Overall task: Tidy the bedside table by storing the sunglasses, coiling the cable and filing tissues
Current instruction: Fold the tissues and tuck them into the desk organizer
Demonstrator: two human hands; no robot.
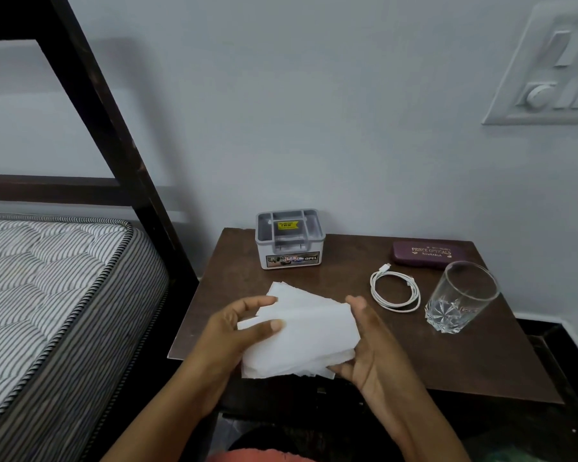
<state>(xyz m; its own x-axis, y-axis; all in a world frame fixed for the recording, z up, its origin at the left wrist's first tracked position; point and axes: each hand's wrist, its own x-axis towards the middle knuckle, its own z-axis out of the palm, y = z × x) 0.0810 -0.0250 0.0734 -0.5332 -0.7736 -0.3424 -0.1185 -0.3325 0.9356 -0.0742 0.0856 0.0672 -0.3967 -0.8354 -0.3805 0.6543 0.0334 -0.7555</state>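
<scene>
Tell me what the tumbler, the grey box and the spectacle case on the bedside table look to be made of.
Tumbler: clear glass, see-through, with a cut star pattern in its thick base.
Grey box: probably moulded plastic, matt, with ribbed compartments on the lid and printed stickers.
Spectacle case: maroon, with gold lettering; likely a hard shell in a leather-look covering, though the surface is too small to be sure.

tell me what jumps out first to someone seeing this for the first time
Two hands, left hand and right hand, hold a stack of white tissues over the front of the brown bedside table. Behind them sit a grey box, a coiled white cable and a clear glass.
</scene>
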